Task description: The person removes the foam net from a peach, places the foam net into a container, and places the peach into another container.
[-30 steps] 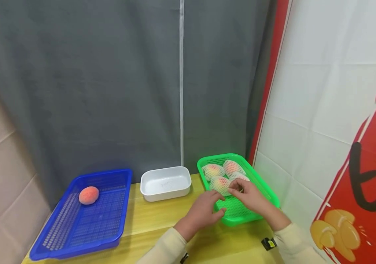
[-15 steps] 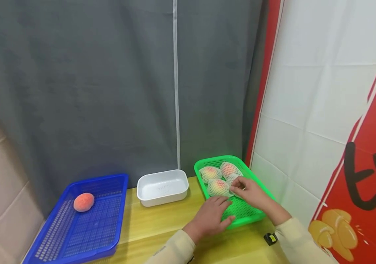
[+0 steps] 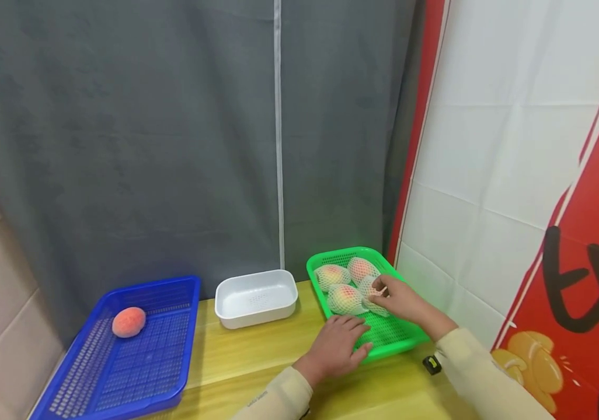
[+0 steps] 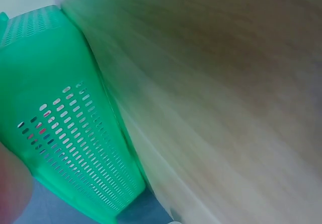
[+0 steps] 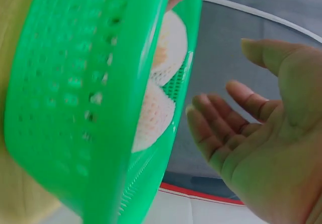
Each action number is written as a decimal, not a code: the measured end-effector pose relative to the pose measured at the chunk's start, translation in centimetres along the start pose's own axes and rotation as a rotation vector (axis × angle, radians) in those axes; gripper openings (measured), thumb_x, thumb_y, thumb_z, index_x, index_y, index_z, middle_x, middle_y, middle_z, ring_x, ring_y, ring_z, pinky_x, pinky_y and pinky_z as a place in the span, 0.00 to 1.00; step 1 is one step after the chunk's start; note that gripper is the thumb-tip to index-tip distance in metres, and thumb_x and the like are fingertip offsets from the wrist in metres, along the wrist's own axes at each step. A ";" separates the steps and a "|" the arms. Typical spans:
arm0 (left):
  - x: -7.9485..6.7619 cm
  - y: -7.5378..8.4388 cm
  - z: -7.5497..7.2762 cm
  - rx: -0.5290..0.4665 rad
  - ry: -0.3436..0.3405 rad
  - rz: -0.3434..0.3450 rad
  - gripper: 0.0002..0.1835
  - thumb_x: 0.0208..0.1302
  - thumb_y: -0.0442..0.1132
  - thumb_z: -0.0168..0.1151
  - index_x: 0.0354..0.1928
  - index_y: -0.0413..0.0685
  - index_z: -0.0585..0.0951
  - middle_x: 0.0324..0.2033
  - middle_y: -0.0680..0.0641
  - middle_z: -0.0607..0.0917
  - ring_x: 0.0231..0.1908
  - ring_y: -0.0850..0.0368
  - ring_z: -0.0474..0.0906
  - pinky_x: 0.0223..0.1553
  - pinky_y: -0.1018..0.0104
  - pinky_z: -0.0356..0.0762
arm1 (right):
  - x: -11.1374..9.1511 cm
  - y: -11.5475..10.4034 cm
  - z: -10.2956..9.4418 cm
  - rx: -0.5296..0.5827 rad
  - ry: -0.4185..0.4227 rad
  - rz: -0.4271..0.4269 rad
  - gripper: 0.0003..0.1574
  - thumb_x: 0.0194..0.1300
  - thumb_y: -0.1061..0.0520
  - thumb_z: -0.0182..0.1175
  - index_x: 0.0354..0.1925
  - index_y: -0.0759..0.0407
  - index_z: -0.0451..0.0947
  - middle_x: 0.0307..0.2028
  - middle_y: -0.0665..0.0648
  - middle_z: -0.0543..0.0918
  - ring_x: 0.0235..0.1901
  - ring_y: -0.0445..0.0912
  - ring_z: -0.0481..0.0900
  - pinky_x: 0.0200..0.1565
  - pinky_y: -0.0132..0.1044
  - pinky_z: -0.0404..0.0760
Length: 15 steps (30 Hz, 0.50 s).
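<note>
Several peaches in white foam net sleeves lie in the green basket [image 3: 383, 353] at the right. My right hand [image 3: 404, 300] is over its right side, fingertips right at the rightmost netted peach [image 3: 375, 300]. In the right wrist view this right hand [image 5: 271, 148] has loosely bent fingers, thumb apart, with nothing between them. Fingers spread, my left hand [image 3: 333, 348] lies at the basket's near left rim, close to the front netted peach [image 3: 345, 298]. The left wrist view has mostly the basket's perforated wall [image 4: 50, 63], with part of a hand blurred at the left edge.
A blue basket [image 3: 186, 373] with one bare peach [image 3: 128, 322] in it stands at the left. Between the baskets is a white plastic tray [image 3: 257, 319]. A grey curtain [image 3: 173, 146] hangs behind the wooden table [image 3: 236, 356]; a white wall [image 3: 467, 175] rises at the right.
My right hand has drawn slightly away from the rightmost netted peach, which shows more now. My left hand has come closer to the basket's rim. The head view has shifted slightly.
</note>
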<state>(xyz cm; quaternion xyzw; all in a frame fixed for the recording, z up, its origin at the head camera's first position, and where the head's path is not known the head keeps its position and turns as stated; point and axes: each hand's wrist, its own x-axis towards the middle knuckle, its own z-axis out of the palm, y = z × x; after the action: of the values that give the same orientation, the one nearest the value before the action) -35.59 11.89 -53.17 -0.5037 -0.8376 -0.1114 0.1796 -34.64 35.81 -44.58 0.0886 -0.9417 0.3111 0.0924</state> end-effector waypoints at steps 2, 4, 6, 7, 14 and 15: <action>0.0 0.1 -0.1 -0.001 0.004 0.002 0.25 0.88 0.57 0.47 0.70 0.58 0.84 0.69 0.54 0.84 0.71 0.56 0.76 0.70 0.52 0.74 | 0.5 0.3 0.0 -0.073 -0.010 -0.011 0.26 0.78 0.53 0.70 0.62 0.71 0.78 0.56 0.66 0.84 0.54 0.60 0.84 0.53 0.57 0.87; 0.0 0.1 -0.3 0.000 0.006 0.004 0.25 0.88 0.57 0.46 0.69 0.58 0.84 0.68 0.54 0.85 0.70 0.56 0.77 0.70 0.52 0.74 | 1.0 0.6 0.0 -0.163 -0.020 -0.020 0.30 0.77 0.53 0.71 0.65 0.72 0.77 0.59 0.69 0.83 0.57 0.63 0.84 0.56 0.61 0.85; -0.1 0.2 -0.5 -0.005 0.010 0.005 0.24 0.88 0.57 0.47 0.68 0.57 0.85 0.67 0.54 0.85 0.69 0.56 0.77 0.69 0.52 0.74 | 1.6 0.9 0.1 -0.275 -0.035 -0.031 0.34 0.75 0.52 0.73 0.68 0.71 0.76 0.62 0.71 0.81 0.59 0.66 0.83 0.59 0.63 0.84; -0.1 0.2 -0.6 -0.010 0.010 0.005 0.24 0.88 0.56 0.48 0.68 0.57 0.85 0.67 0.54 0.85 0.69 0.56 0.78 0.69 0.52 0.75 | 1.9 1.0 0.2 -0.332 -0.047 -0.036 0.36 0.74 0.51 0.74 0.69 0.70 0.76 0.62 0.72 0.81 0.60 0.67 0.82 0.59 0.64 0.84; -0.4 0.4 -0.9 -0.009 0.011 -0.002 0.24 0.88 0.57 0.47 0.67 0.57 0.86 0.66 0.55 0.86 0.67 0.57 0.78 0.68 0.52 0.75 | 3.8 1.7 1.0 -0.580 -0.152 -0.012 0.44 0.70 0.45 0.78 0.74 0.62 0.75 0.66 0.72 0.79 0.66 0.72 0.78 0.62 0.70 0.80; -0.5 0.4 -0.9 -0.008 0.013 -0.001 0.24 0.88 0.57 0.47 0.66 0.57 0.87 0.65 0.55 0.86 0.67 0.57 0.78 0.68 0.52 0.75 | 4.0 1.7 1.1 -0.590 -0.167 -0.006 0.45 0.69 0.45 0.79 0.75 0.62 0.75 0.66 0.72 0.79 0.66 0.72 0.77 0.61 0.71 0.80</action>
<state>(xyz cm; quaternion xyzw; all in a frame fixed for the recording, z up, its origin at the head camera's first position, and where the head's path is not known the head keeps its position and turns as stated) -34.83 11.40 -52.55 -0.5033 -0.8362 -0.1179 0.1830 -38.98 36.06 -45.45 0.0858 -0.9955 0.0155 0.0374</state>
